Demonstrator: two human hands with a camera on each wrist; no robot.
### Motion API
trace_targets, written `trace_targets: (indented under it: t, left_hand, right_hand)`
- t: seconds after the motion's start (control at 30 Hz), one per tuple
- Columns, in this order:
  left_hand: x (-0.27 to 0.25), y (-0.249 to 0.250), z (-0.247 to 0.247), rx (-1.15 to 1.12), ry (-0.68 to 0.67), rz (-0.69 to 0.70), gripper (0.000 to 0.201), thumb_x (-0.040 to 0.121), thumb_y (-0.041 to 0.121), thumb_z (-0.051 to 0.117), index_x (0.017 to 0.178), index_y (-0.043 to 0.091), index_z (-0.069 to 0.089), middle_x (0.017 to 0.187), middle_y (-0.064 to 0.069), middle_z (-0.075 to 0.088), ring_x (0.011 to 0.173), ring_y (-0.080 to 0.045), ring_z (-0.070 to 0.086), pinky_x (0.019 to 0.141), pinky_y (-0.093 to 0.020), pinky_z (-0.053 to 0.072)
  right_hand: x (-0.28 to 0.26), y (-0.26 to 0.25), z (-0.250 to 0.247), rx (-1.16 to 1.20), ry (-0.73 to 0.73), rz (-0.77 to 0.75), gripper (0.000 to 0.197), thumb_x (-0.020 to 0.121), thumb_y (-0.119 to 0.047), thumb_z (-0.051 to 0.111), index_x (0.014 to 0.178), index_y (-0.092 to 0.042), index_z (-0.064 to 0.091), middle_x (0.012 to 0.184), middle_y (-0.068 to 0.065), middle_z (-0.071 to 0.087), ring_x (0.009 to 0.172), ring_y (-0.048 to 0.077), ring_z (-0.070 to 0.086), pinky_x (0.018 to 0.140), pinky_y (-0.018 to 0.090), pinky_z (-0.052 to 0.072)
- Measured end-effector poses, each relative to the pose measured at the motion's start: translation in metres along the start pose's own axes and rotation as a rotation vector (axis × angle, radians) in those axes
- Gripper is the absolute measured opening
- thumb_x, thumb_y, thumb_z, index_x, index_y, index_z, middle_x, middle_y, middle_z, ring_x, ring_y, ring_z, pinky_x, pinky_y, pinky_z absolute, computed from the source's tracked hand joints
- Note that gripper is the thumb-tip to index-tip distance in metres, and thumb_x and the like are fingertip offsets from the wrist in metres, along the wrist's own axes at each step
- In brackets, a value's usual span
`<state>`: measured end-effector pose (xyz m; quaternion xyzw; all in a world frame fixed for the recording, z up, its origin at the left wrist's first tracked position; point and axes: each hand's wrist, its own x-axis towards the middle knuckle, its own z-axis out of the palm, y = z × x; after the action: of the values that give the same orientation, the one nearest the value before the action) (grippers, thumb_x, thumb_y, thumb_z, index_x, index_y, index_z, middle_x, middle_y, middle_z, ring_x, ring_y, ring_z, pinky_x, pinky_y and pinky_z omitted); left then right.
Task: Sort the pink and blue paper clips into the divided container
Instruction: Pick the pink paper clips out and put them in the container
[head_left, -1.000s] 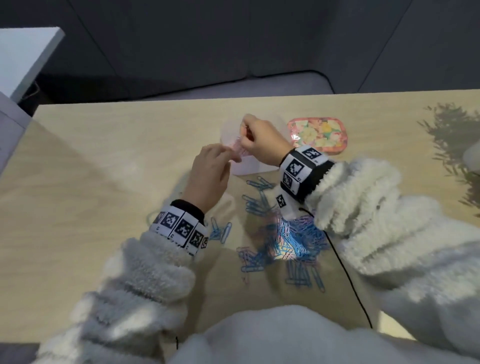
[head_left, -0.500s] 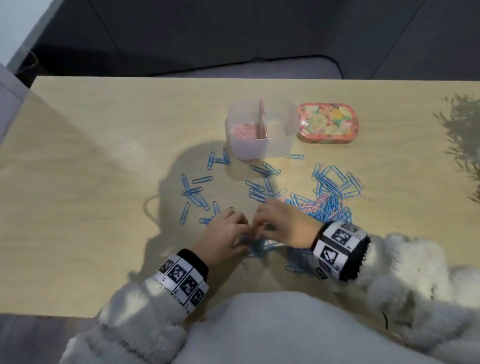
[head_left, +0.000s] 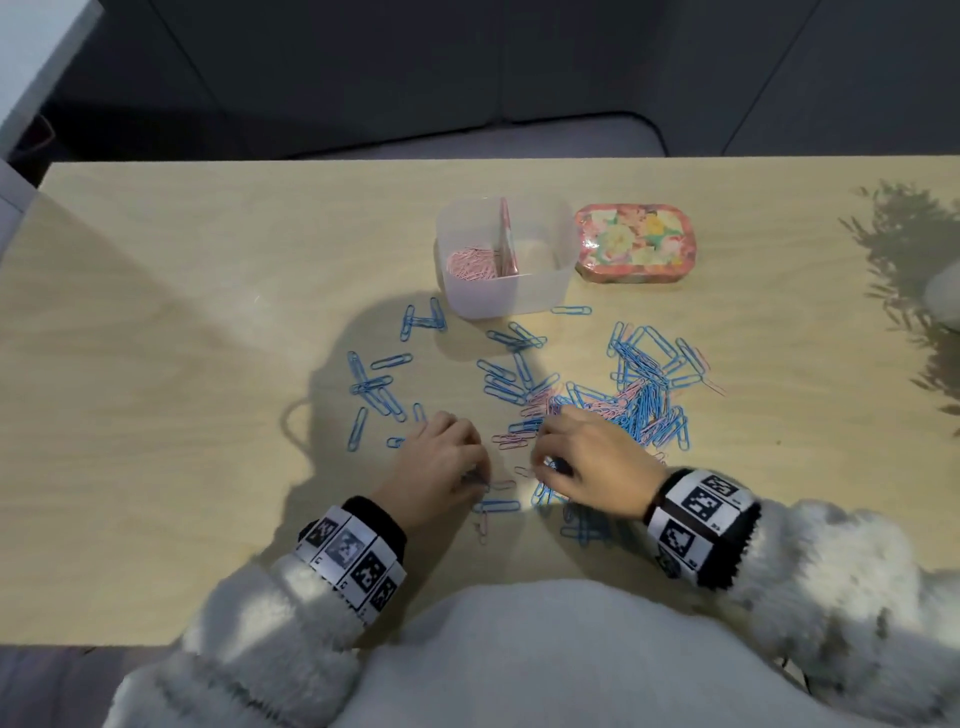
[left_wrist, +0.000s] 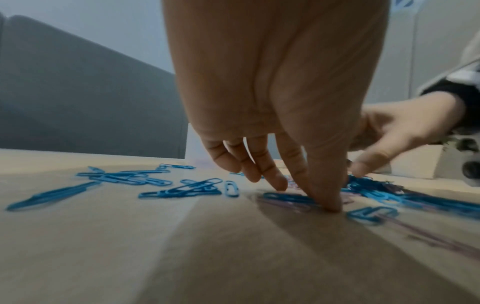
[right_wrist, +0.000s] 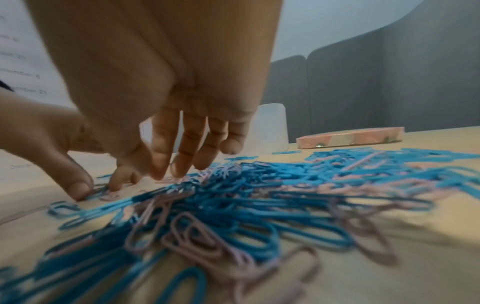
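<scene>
hands spread apart, fingertips touching clips

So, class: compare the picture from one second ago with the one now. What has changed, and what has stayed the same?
Both hands came back from the divided container toward the person. The left hand and right hand are now down among the loose paper clips, fingertips on the table; whether either has a clip is unclear. The container, its pink clips and the floral tin seem to be unmoved.
</scene>
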<state>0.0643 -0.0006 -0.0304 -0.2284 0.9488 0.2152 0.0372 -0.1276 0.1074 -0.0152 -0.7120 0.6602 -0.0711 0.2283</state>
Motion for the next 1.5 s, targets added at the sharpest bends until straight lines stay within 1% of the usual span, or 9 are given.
trace_targets:
  t: [0.23, 0.43, 0.6, 0.77, 0.93, 1.13, 1.23, 1.37, 1.5]
  left_hand:
    - [0.001, 0.006, -0.006, -0.219, -0.012, -0.056, 0.032, 0.073, 0.048, 0.040, 0.083, 0.025, 0.060, 0.092, 0.009, 0.059, 0.095, -0.014, 0.046, 0.084, -0.030, 0.034]
    - [-0.002, 0.004, -0.029, -0.654, 0.355, -0.279, 0.008, 0.081, 0.017, 0.067, 0.077, 0.020, 0.061, 0.073, 0.010, 0.063, 0.071, -0.006, 0.057, 0.070, -0.012, 0.041]
    - [-0.005, -0.022, -0.021, -0.297, 0.235, -0.291, 0.017, 0.083, 0.029, 0.055, 0.087, 0.016, 0.065, 0.087, 0.001, 0.067, 0.085, -0.018, 0.059, 0.076, -0.032, 0.042]
    - [-0.009, -0.019, -0.020, 0.036, 0.100, -0.045, 0.042, 0.074, 0.048, 0.045, 0.101, 0.025, 0.067, 0.101, 0.004, 0.068, 0.091, -0.020, 0.057, 0.073, -0.031, 0.041]
    - [0.003, -0.016, -0.022, 0.054, -0.058, 0.121, 0.036, 0.077, 0.036, 0.046, 0.099, 0.019, 0.068, 0.093, -0.003, 0.068, 0.079, -0.025, 0.062, 0.068, -0.033, 0.054]
    - [0.014, -0.004, -0.017, 0.041, -0.100, 0.145, 0.035, 0.081, 0.040, 0.041, 0.090, 0.019, 0.068, 0.087, -0.005, 0.063, 0.080, -0.025, 0.059, 0.068, -0.032, 0.048]
    - [0.015, -0.003, -0.016, 0.050, -0.111, 0.147, 0.031, 0.077, 0.044, 0.048, 0.084, 0.020, 0.065, 0.085, -0.003, 0.062, 0.076, -0.022, 0.058, 0.069, -0.023, 0.032]
    - [0.018, 0.000, -0.013, 0.036, -0.088, 0.110, 0.031, 0.080, 0.030, 0.040, 0.080, 0.017, 0.068, 0.078, -0.004, 0.064, 0.073, -0.024, 0.061, 0.065, -0.025, 0.041]
    - [0.024, 0.002, -0.017, 0.004, -0.118, 0.078, 0.020, 0.082, 0.022, 0.050, 0.081, 0.008, 0.066, 0.081, -0.012, 0.063, 0.076, -0.029, 0.060, 0.070, -0.029, 0.041]
  right_hand:
    - [0.035, -0.016, 0.004, -0.212, 0.003, -0.075, 0.007, 0.064, -0.029, 0.070, 0.067, -0.024, 0.066, 0.071, -0.003, 0.059, 0.068, 0.020, 0.058, 0.057, 0.028, 0.051]
    - [0.032, -0.019, 0.012, -0.257, 0.000, -0.097, 0.019, 0.076, -0.031, 0.057, 0.060, -0.026, 0.066, 0.064, -0.005, 0.057, 0.062, 0.018, 0.055, 0.056, 0.029, 0.048]
    - [0.025, -0.027, 0.018, -0.181, 0.001, -0.108, 0.020, 0.066, -0.036, 0.071, 0.061, -0.019, 0.063, 0.069, 0.000, 0.059, 0.064, 0.019, 0.057, 0.063, 0.022, 0.037]
    - [0.025, -0.028, 0.017, 0.020, -0.107, -0.012, 0.020, 0.090, -0.019, 0.051, 0.099, -0.008, 0.066, 0.102, 0.014, 0.056, 0.100, 0.030, 0.052, 0.082, 0.044, 0.047]
    - [0.023, -0.031, 0.017, 0.071, -0.048, 0.037, 0.014, 0.084, -0.012, 0.057, 0.092, -0.004, 0.065, 0.100, 0.016, 0.054, 0.097, 0.031, 0.051, 0.079, 0.041, 0.047]
    - [0.026, -0.027, 0.014, 0.052, -0.139, 0.122, 0.022, 0.089, -0.014, 0.050, 0.104, -0.006, 0.065, 0.104, 0.016, 0.055, 0.103, 0.029, 0.050, 0.085, 0.039, 0.041]
    - [0.025, -0.027, 0.017, 0.028, -0.133, 0.115, 0.024, 0.091, -0.014, 0.046, 0.106, -0.005, 0.063, 0.103, 0.018, 0.055, 0.100, 0.032, 0.052, 0.084, 0.045, 0.044]
    - [0.025, -0.028, 0.022, 0.004, -0.073, 0.099, 0.019, 0.086, -0.002, 0.048, 0.100, -0.002, 0.059, 0.097, 0.020, 0.057, 0.095, 0.036, 0.054, 0.079, 0.046, 0.048]
    - [0.027, -0.031, 0.022, -0.081, -0.048, 0.057, 0.028, 0.055, 0.003, 0.076, 0.074, -0.008, 0.059, 0.071, 0.009, 0.059, 0.068, 0.026, 0.061, 0.057, 0.025, 0.048]
